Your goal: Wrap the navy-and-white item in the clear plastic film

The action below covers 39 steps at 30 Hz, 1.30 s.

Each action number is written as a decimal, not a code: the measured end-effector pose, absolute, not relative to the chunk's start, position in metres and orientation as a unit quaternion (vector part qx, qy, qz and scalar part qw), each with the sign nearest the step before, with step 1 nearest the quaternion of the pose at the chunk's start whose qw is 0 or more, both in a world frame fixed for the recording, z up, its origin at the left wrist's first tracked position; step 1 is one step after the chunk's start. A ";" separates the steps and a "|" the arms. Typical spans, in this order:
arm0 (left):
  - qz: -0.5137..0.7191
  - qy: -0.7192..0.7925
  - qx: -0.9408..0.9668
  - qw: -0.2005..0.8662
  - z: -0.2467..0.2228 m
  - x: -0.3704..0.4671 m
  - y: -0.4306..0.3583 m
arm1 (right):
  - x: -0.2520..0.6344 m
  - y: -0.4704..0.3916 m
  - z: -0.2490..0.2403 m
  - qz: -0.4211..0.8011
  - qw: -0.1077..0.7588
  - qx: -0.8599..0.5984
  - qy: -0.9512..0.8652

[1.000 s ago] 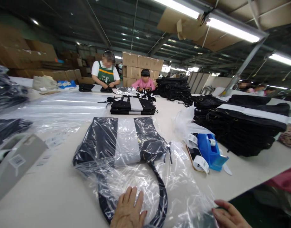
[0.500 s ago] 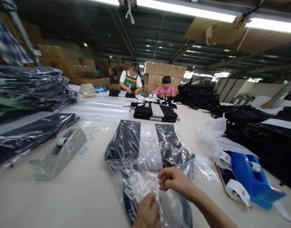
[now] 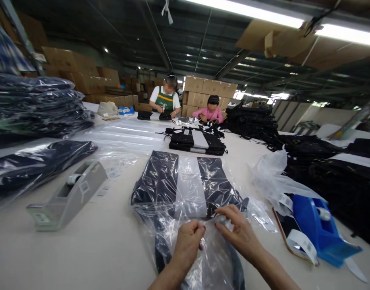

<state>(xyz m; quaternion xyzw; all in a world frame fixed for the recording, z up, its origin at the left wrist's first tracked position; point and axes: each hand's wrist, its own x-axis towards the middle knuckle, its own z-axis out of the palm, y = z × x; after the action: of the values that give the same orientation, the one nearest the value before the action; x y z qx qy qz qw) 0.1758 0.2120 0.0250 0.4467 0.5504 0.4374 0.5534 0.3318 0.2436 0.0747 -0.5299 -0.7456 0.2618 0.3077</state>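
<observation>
In front of me lies a folded dark garment (image 3: 160,177) with a pale strip (image 3: 189,185) down its middle, inside a clear plastic bag (image 3: 215,262). My left hand (image 3: 185,247) is closed, thumb and fingers pinching the bag's film near the lower middle. Just right of it, my right hand (image 3: 239,233) is open over the bag, thumb and forefinger apart, its tips at the film. Crumpled plastic lies between and beneath both hands. Whether the right fingertips press on the film is hard to see.
A grey tape dispenser (image 3: 70,197) stands at left, a blue one (image 3: 317,225) at right beside a phone (image 3: 289,223). Bagged garments (image 3: 36,104) pile up at left, black garments (image 3: 348,181) at right. Ahead lies a black folded stack (image 3: 185,141); two people work beyond.
My left hand has moved up and forward, now pinching film. My right hand has shifted slightly right, and its thumb and forefinger have spread. The bagged garment stays in place.
</observation>
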 end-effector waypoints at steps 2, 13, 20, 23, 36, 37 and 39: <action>0.430 0.558 0.455 0.544 0.025 0.174 0.216 | 0.345 0.251 0.077 0.189 0.275 -0.527 -0.782; 0.356 0.619 0.557 0.425 0.033 0.170 0.238 | 0.362 0.273 0.065 0.295 0.219 -0.526 -0.767; 0.281 0.674 0.594 0.338 0.030 0.162 0.241 | 0.351 0.283 0.051 0.282 0.220 -0.505 -0.786; 0.249 0.688 0.610 0.304 0.028 0.160 0.241 | 0.345 0.281 0.048 0.258 0.214 -0.498 -0.800; 0.144 0.686 0.709 0.078 0.023 0.151 0.221 | 0.309 0.275 0.022 0.081 0.204 -0.443 -0.869; 0.141 0.686 0.711 0.068 0.021 0.150 0.220 | 0.308 0.274 0.020 0.071 0.208 -0.442 -0.870; 0.139 0.689 0.710 0.050 0.019 0.148 0.219 | 0.306 0.274 0.018 0.058 0.215 -0.437 -0.872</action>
<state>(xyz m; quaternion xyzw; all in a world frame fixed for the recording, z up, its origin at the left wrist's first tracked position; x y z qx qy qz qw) 0.1482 0.2194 0.0186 0.7099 0.6886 0.1394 0.0500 0.3059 0.2738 0.0181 -0.4368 -0.8716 0.0582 0.2147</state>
